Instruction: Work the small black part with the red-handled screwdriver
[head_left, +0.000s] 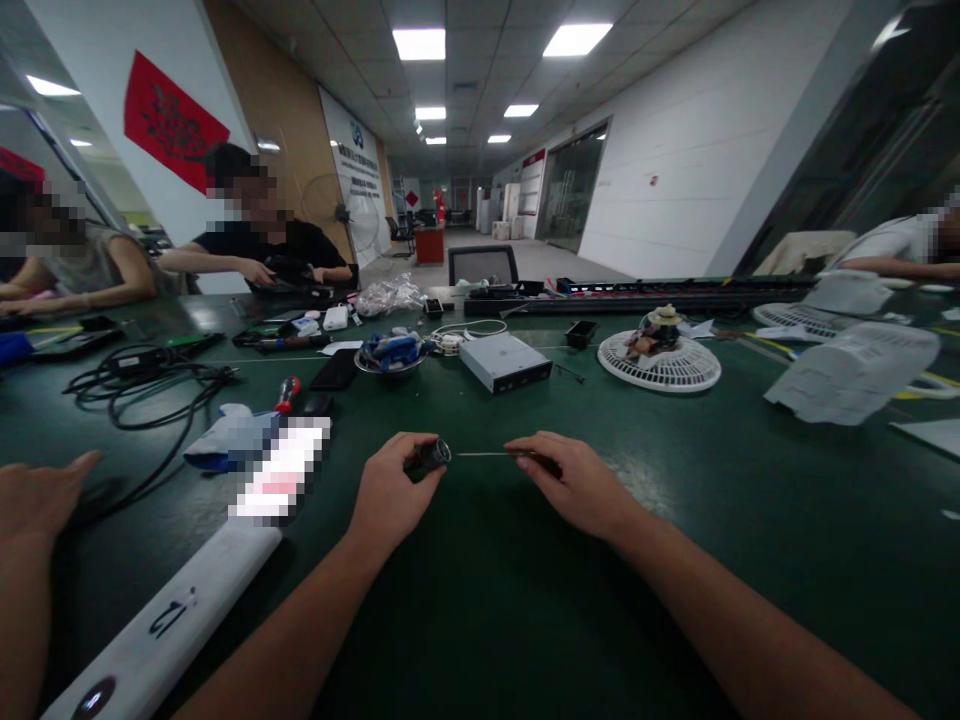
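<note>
My left hand (388,488) pinches a small black cylinder (433,455) with a shiny round end between fingers and thumb. My right hand (576,487) grips the dark handle of a thin metal-shafted tool (487,454). Its shaft points left at the cylinder, and its tip stops just short of the shiny end. Both hands hover over the green work table (480,610). Farther left lie a red-handled screwdriver (286,394) and a crumpled work glove (229,440).
A silver metal box (504,362), a bowl of blue parts (390,354) and a white fan grille (660,362) stand ahead. Black cables (142,380) lie left. A co-worker's hand (45,490) rests at the near left; other people sit along the table.
</note>
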